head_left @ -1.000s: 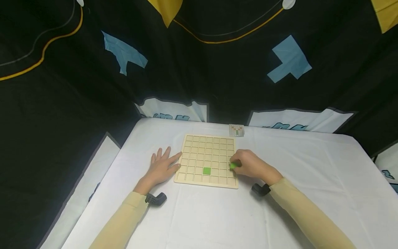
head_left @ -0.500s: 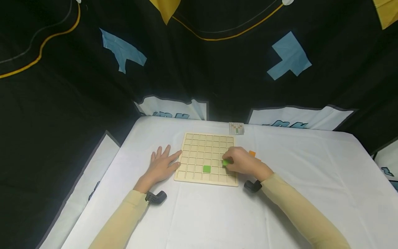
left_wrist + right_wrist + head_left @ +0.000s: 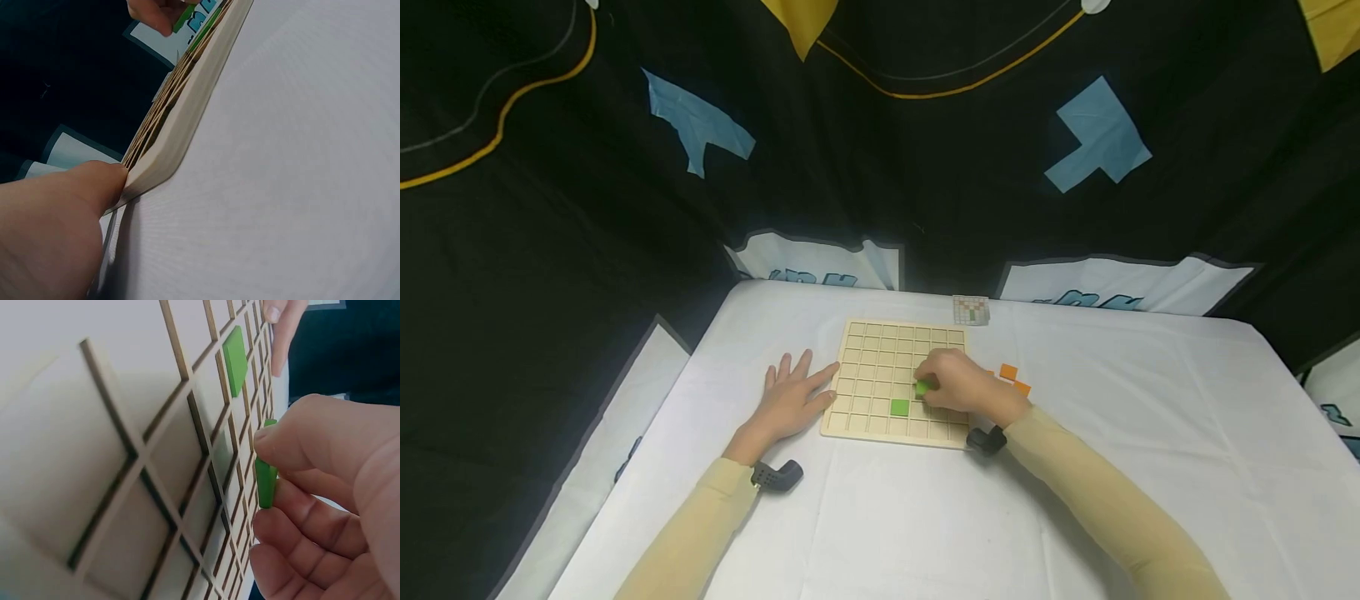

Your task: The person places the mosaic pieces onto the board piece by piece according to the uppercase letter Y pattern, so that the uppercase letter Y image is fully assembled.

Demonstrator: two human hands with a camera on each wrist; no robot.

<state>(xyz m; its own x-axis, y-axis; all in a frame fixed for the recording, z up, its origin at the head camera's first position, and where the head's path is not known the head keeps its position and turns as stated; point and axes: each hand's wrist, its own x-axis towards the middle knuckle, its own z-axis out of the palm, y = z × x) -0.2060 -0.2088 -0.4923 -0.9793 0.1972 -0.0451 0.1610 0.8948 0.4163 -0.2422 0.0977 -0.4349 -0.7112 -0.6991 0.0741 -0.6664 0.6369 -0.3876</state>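
A pale wooden grid board [image 3: 868,367] lies on the white table. One green square tile [image 3: 899,407] sits in a cell near its front edge. Between the thumb and fingers of my right hand [image 3: 958,382] a second green tile [image 3: 267,481] is pinched, held just above the board beyond and to the right of the seated tile. My left hand [image 3: 786,408] rests flat with fingers spread, its thumb and index fingertip touching the board's left edge. In the left wrist view its thumb [image 3: 94,184] presses on the board's corner.
Several orange tiles [image 3: 1009,372] lie on the table right of the board, partly behind my right hand. A small card with a coloured grid pattern [image 3: 971,311] lies past the board's far right corner. A dark curtain [image 3: 880,192] hangs behind the table.
My right hand has carried the pinched green tile leftward from the board's right edge over its cells. Orange tiles have come into view behind the hand. My left hand stays put.
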